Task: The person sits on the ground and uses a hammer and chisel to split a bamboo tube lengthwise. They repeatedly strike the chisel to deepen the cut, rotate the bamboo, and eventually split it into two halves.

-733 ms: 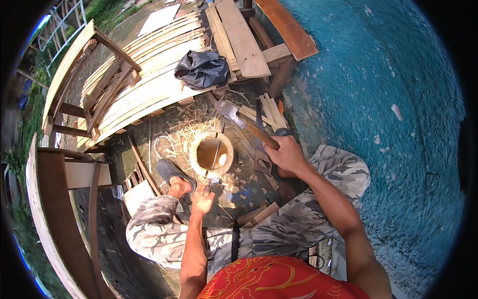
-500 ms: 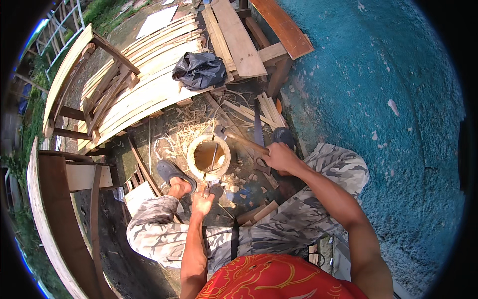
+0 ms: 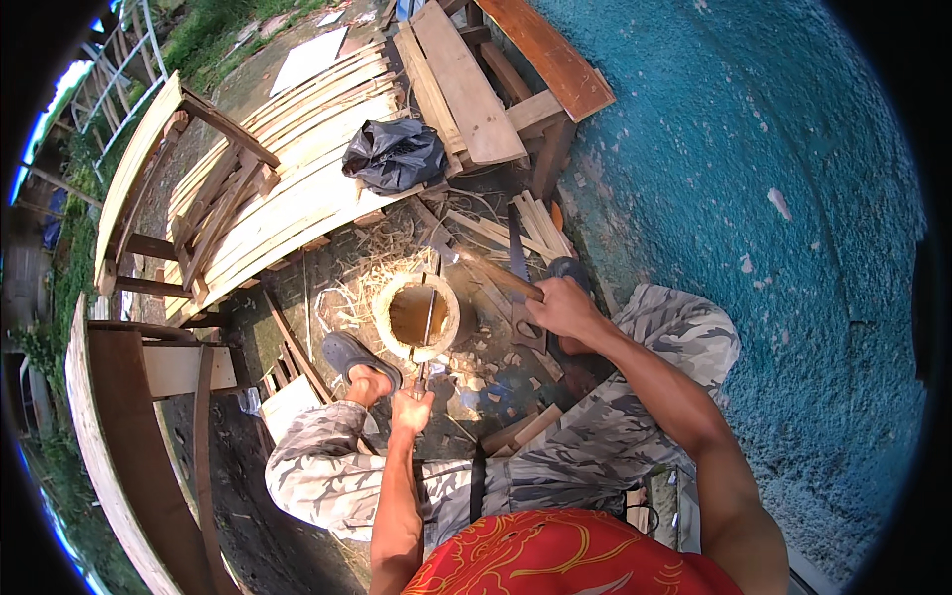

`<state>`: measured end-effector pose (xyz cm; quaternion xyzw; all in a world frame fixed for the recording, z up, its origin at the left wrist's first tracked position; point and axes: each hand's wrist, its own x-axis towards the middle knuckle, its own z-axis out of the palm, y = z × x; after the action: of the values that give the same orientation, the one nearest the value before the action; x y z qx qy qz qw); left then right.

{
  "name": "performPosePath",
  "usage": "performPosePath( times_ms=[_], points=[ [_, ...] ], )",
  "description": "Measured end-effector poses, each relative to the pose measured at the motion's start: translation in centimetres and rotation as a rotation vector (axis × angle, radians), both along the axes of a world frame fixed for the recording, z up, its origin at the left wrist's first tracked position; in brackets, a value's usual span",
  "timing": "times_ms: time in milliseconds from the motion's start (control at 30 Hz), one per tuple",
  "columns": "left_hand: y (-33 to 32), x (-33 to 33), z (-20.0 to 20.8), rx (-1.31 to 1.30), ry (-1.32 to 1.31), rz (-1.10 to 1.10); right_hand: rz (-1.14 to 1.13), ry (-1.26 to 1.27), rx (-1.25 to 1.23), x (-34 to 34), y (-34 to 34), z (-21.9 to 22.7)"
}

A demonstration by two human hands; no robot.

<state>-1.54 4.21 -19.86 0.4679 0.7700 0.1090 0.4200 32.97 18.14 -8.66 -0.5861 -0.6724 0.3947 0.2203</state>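
Observation:
A hollow wooden cylinder (image 3: 455,319) stands upright on the ground between my feet, its open top facing me. My left hand (image 3: 411,411) is closed round the handle of a long, thin metal chisel (image 3: 429,315). The chisel lies across the cylinder's opening, from the near rim to past the far one. My right hand (image 3: 562,306) grips the end of a hammer's wooden handle (image 3: 501,274). The hammer head (image 3: 437,238) is just beyond the cylinder's far rim, close to the chisel's far end; whether they touch I cannot tell.
Wood shavings (image 3: 347,296) and chips lie around the cylinder. A handsaw (image 3: 518,243) rests near my right foot beside thin wood strips. Beyond are pale slats (image 3: 288,213) with a black plastic bag (image 3: 395,156), and a wooden bench (image 3: 466,89). A blue wall (image 3: 744,248) rises at right.
The hammer head has moved from the cylinder's far rim to slightly beyond it, away from me. The chisel has shifted a little over the opening. Both hands keep their grips.

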Motion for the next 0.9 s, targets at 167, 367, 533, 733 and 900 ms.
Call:
performPosePath(
  times_ms=[167, 367, 533, 733, 900],
  points=[
    [-0.7, 0.1, 0.0, -0.010, 0.003, -0.025, -0.005, 0.175, 0.057, 0.0, 0.1, 0.3],
    [0.4, 0.2, 0.4, -0.037, 0.027, 0.015, -0.005, -0.059, -0.032, -0.8, 0.7, -0.3],
    [-0.3, 0.2, 0.4, -0.070, 0.015, 0.026, 0.039, 0.279, 0.176, -0.9, 0.8, -0.9],
    [0.6, 0.3, 1.2, -0.049, -0.019, 0.036, 0.040, -0.289, -0.224, -0.4, 0.5, -0.9],
    [0.7, 0.2, 1.6, -0.083, 0.028, -0.014, -0.012, 0.123, 0.001, -0.9, 0.7, -1.1]
  ],
)
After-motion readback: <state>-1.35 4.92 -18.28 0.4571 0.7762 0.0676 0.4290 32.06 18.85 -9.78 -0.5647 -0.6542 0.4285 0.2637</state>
